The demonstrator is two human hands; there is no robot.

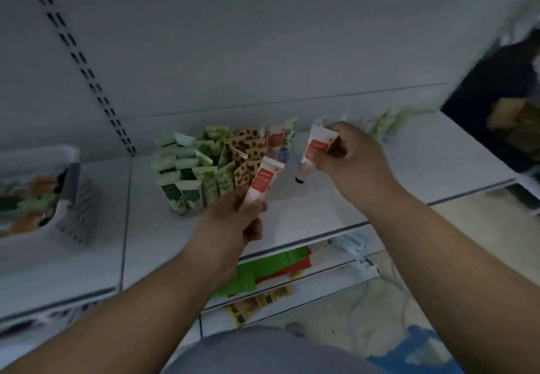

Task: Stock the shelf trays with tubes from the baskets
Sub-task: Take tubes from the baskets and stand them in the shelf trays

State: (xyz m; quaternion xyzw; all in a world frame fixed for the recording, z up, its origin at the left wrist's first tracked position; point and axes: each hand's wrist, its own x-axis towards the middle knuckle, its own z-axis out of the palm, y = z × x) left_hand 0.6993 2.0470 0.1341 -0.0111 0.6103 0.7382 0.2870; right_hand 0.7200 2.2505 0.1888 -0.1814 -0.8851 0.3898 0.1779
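Note:
My left hand (236,222) grips a white tube with a red label (261,182) by its lower end, holding it upright over the white shelf (321,213). My right hand (353,160) pinches a second white-and-red tube (315,147), cap pointing down, just right of the stocked rows. Those rows hold green tubes (187,175), brown spotted tubes (245,151) and a few red-label tubes (277,140) standing close together. A grey basket (67,204) with mixed tubes sits at the shelf's left.
More pale green tubes (385,122) stand blurred at the back right of the shelf. A slotted upright (87,73) runs up the back panel. Lower shelves hold green and red packets (274,265) and a white box (350,243). The floor lies to the right.

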